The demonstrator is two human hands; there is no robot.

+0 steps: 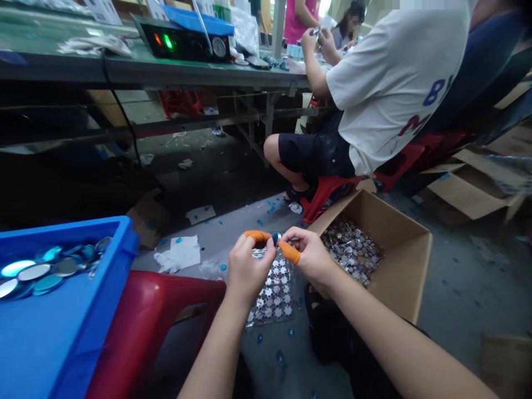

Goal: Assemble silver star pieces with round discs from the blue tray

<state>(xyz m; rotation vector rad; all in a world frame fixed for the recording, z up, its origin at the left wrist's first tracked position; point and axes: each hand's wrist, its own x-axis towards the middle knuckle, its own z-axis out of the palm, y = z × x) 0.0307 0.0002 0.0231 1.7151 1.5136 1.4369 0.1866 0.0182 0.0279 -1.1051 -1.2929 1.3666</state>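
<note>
My left hand point(248, 267) and my right hand point(307, 254) meet in front of me, each with an orange finger cot on one finger. Both are pinched together on a small shiny round piece with a blue film point(276, 239). A clear sheet of small silver star-like pieces point(272, 293) hangs or lies just below my hands. To the right stands an open cardboard box point(409, 260) with many of the same silver pieces in it.
A blue crate point(62, 327) of round mirror discs sits at my left on a red stool point(153, 327). A person in a white shirt sits ahead on a red stool point(328, 191) at a long workbench point(166, 69). Blue film scraps litter the floor.
</note>
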